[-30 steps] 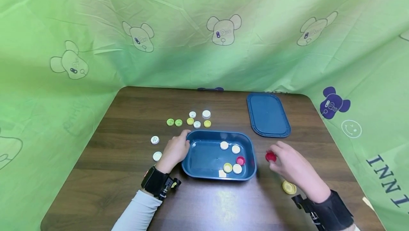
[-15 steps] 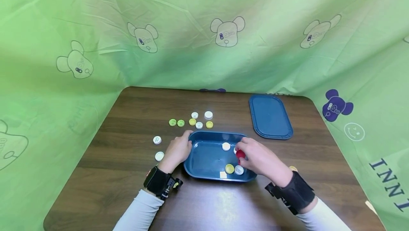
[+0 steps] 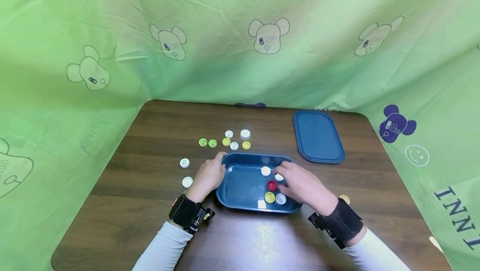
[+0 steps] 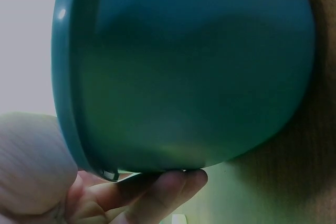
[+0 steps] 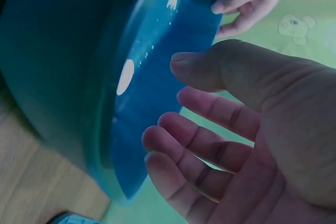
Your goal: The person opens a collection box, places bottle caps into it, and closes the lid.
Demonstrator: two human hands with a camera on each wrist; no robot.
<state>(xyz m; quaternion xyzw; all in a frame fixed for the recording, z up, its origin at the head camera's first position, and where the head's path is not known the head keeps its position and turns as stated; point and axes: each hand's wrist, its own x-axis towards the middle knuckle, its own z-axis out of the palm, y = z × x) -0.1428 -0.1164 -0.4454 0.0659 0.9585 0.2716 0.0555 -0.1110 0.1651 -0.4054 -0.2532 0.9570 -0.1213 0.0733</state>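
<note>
A blue plastic tray [image 3: 240, 185] stands on the table, holding a red bottle cap [image 3: 272, 186], a yellow cap [image 3: 269, 197] and several white caps. My left hand [image 3: 210, 174] grips its left end, thumb at the rim and fingers against the outer wall in the left wrist view. Over the tray's right end is my right hand [image 3: 305, 183], its fingers loosely bent and apart. In the right wrist view nothing lies between that hand's thumb and fingers. A white cap [image 3: 279, 177] beside its fingertips is partly covered.
Behind the tray lie green caps [image 3: 203, 142], with yellow and white caps [image 3: 245, 134] near them. Two white caps [image 3: 187, 182] sit to the left. A blue lid [image 3: 318, 136] lies back right. Yellow caps [image 3: 344, 199] show partly behind my right wrist.
My right hand has carried the red cap from the table's right side into the tray and let go of it. The left hand keeps its grip on the tray.
</note>
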